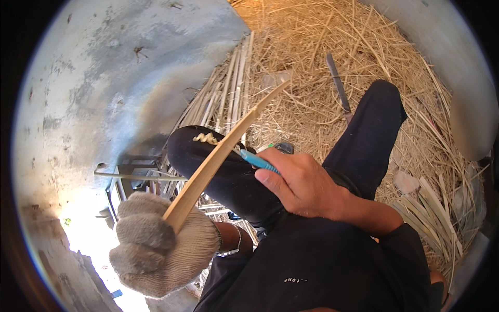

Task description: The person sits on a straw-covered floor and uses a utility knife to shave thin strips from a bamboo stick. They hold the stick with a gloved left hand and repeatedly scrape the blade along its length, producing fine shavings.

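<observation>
My left hand (156,244), in a grey-beige knitted glove, is closed around the lower end of a long bamboo strip (212,160). The strip slants up and away to the right, over my bent left knee. In my bare right hand (306,184) is a small knife with a blue handle (258,161), my fingers wrapped round it. Its blade meets or nearly meets the strip's right edge; the exact contact is hard to see. A thin curled shaving (206,139) hangs off the strip's left side, opposite the knife.
Loose straw-like shavings (304,47) cover the floor ahead. A long dark blade (338,80) lies there beyond my right knee (382,104). Long bamboo pieces (235,86) lie along the grey wall (130,67). Cut strips (431,213) are piled at the right.
</observation>
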Motion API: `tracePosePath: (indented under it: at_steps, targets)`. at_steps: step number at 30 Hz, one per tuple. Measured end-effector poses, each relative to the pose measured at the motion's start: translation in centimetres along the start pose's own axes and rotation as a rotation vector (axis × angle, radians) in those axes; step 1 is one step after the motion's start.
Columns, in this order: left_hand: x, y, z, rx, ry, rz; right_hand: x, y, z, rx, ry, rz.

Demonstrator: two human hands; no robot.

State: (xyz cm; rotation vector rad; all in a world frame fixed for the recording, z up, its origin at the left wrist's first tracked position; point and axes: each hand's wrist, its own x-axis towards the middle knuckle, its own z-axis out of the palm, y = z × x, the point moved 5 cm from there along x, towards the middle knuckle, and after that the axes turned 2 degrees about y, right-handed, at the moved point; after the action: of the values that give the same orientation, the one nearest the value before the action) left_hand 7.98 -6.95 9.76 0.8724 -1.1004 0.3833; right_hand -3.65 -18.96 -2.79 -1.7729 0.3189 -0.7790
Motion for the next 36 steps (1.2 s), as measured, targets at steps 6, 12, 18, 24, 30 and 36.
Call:
tracePosePath:
  at_steps: [6,12,18,24,30,36]
  targets:
    - [-1.1,1.0,-3.9,0.39,-0.067,0.116,0.1,-1.2,2.3,-0.224,-0.052,0.016]
    - [-2.5,0.8,-3.5,0.557,-0.458,0.236,0.3,-0.5,2.9,-0.366,-0.045,0.056]
    - [-1.4,1.2,-1.0,0.621,-0.478,0.13,1.0,1.7,3.1,-0.512,-0.031,0.071]
    - [-0.7,2.2,-0.8,0.668,-0.505,0.081,1.6,4.2,2.8,-0.588,-0.025,0.19]
    - [-1.1,2.4,0.2,0.719,-0.601,-0.004,1.0,2.7,2.4,-0.58,-0.046,0.083]
    - [-0.2,2.5,0.6,0.681,-0.514,-0.06,2.5,11.5,2.5,-0.684,0.078,0.214]
